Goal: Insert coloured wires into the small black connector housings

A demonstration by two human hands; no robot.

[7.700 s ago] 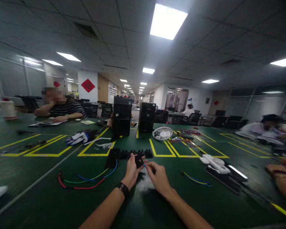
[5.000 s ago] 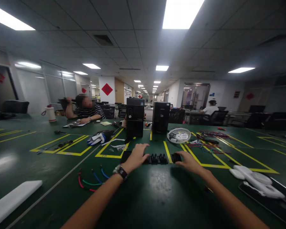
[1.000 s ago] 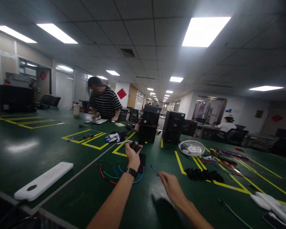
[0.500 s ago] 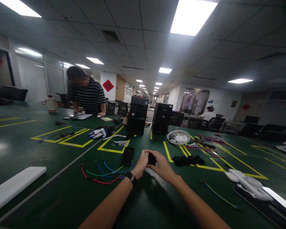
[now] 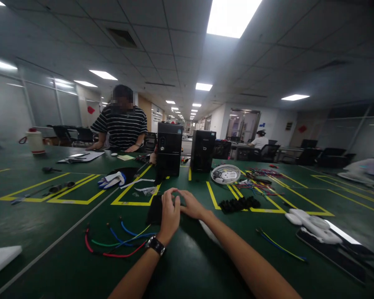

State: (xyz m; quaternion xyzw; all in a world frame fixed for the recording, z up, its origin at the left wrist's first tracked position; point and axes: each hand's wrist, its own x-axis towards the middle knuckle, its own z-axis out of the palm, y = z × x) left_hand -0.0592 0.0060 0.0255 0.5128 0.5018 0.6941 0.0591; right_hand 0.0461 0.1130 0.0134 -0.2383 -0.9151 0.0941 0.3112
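Note:
My left hand (image 5: 170, 214), with a wristwatch (image 5: 156, 245), is curved with its fingertips against those of my right hand (image 5: 191, 204). Whatever lies between them is hidden behind the fingers. Just left of them a flat black piece (image 5: 154, 209) lies on the green table (image 5: 205, 265). Beside that piece, red, green and blue wires (image 5: 118, 243) fan out with bare-looking ends. Right of my hands sits a row of black blocks (image 5: 239, 204). A blue and yellow wire pair (image 5: 280, 247) lies farther right.
Two black computer towers (image 5: 168, 151) stand ahead. Beyond the blocks are a white basket (image 5: 226, 174) and tangled wires (image 5: 264, 185). White devices (image 5: 314, 224) lie at right, gloves (image 5: 112, 180) at left. A person in a striped shirt (image 5: 121, 128) leans on the far side.
The wire my right hand held a second ago is out of sight. My hands came together round a small black block, now hidden, and shifted left and forward. The view turned right.

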